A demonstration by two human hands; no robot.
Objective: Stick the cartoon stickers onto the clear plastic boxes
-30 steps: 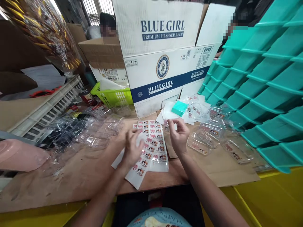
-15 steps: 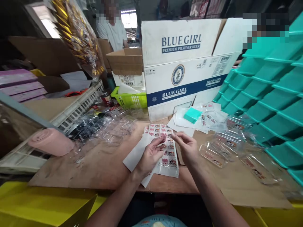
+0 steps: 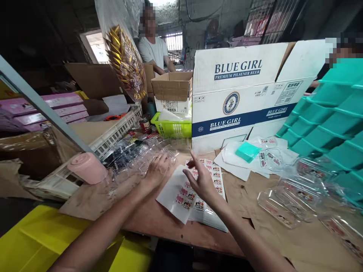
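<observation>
My left hand reaches over a loose group of clear plastic covers, its fingers stretched out on or just above them; contact is hard to make out. Above the sticker sheets hovers my right hand, thumb and forefinger apart, with nothing discernible between them. The sheets carry rows of small cat pictures with pink print. A partly peeled white backing sheet lies at their left, stickers along its right side. To the right are several clear covers bearing the same cat stickers.
A white beer carton stands at the back, beside a lime-green basket. Stacked teal trays rise at the right. A pink container stands at left, near a grey metal bar. Another person stands behind.
My hands, together over the sticker sheets before, have parted. The left has gone left to the clear covers; the right has opened over the sheets. The camera view has shifted left and up.
</observation>
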